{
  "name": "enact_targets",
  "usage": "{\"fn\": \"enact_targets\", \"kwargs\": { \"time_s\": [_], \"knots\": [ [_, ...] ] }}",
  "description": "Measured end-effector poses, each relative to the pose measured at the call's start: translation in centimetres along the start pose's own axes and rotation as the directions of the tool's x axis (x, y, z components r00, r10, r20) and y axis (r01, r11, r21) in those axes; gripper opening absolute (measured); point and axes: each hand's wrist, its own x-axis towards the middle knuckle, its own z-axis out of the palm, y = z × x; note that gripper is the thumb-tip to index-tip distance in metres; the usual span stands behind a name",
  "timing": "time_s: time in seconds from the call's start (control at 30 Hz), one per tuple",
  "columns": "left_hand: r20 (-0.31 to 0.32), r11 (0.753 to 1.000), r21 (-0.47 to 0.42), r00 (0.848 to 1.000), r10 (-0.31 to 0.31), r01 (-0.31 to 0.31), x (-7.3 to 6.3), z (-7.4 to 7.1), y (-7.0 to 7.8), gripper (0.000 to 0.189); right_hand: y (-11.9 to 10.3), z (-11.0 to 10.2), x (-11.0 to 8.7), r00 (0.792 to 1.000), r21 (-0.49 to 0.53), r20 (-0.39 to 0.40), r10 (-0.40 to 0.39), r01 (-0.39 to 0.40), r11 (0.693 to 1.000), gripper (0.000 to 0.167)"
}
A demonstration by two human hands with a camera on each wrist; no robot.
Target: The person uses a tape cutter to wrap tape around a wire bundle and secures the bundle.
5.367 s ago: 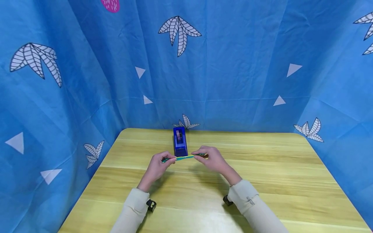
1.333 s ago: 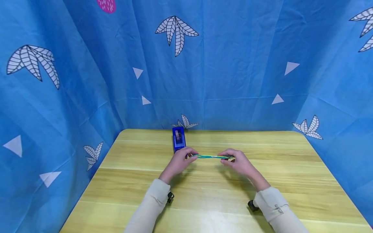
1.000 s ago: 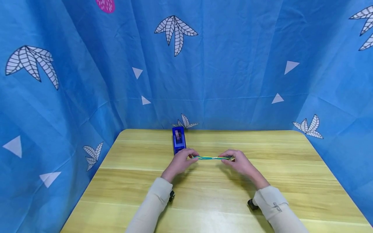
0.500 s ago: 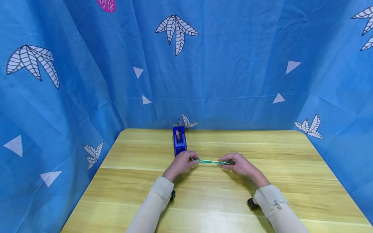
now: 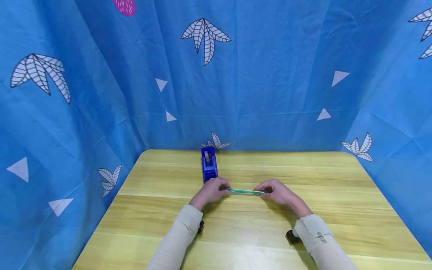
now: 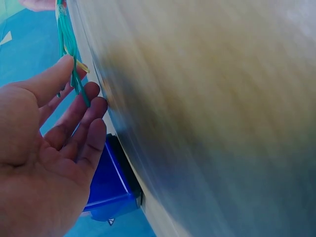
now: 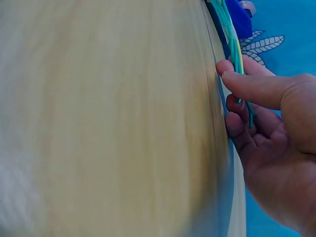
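A bundle of thin green and yellow wires (image 5: 243, 191) stretches sideways between the two hands, just above the table. A pale, shiny patch, like clear tape, shows around its middle. The left hand (image 5: 212, 189) pinches one end between thumb and fingers; in the left wrist view, loose green wire ends (image 6: 76, 81) stick out past the thumb. At the other end, the right hand (image 5: 275, 191) pinches the bundle, and green tips (image 7: 250, 116) poke out below its thumb in the right wrist view. Right behind the left hand stands a blue tape dispenser (image 5: 209, 165) with a roll in it.
The light wooden table (image 5: 324, 225) reaches back to a blue patterned curtain (image 5: 270, 75), which also hangs along both sides. A dark wrist camera (image 5: 292, 237) sits under the right sleeve.
Over the last several seconds both hands have carried the bundle to the right, away from the dispenser's front. During the last second they have come slightly nearer the person, still pinching it.
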Motion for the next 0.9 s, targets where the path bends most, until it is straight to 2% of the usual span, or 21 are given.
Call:
{"fn": "enact_targets", "kwargs": {
  "time_s": [0.23, 0.47, 0.9],
  "knots": [
    [0.014, 0.998, 0.055, 1.000, 0.019, -0.019, 0.04, 0.14, -0.01, 0.009, 0.21, -0.13, -0.08, 1.000, -0.037, 0.005, 0.012, -0.012, 0.999, 0.024],
    [0.020, 0.990, 0.124, 0.997, 0.071, -0.073, -0.15, -0.14, -0.13, 0.011, 0.25, -0.02, 0.10, 1.000, -0.041, -0.001, 0.003, -0.003, 0.999, 0.024],
    [0.046, 0.987, 0.132, 0.995, 0.086, -0.091, -0.33, -0.19, -0.27, 0.017, -0.03, 0.11, 0.05, 1.000, -0.036, 0.009, 0.012, -0.011, 0.999, 0.025]
  ]
}}
